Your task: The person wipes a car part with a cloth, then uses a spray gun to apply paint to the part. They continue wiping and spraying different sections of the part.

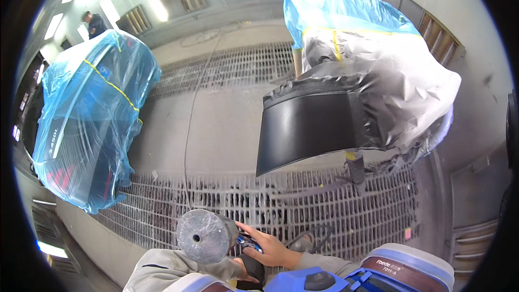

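Observation:
A spray gun [248, 244] with a round grey paint cup [195, 236] on top is in front of me at the bottom. My left hand [247, 272] is wrapped around its dark handle, partly hidden by the cup and my grey sleeve. My right hand [274, 250] grips the gun's blue and metal body between thumb and fingers. Beyond my hands, to the right, a curved black panel [311, 124] shows uncovered. White masking sheet [403, 89] and blue film [346, 8] wrap the rest of that part; the gun is apart from it.
A large part wrapped in blue film [94, 124] with yellow tape stands at left. Behind it is another person [95, 24]. Floor gratings [232, 197] run across, and a thin hose [192, 124] trails over the floor. Blue respirator parts [319, 280] cover the lower edge.

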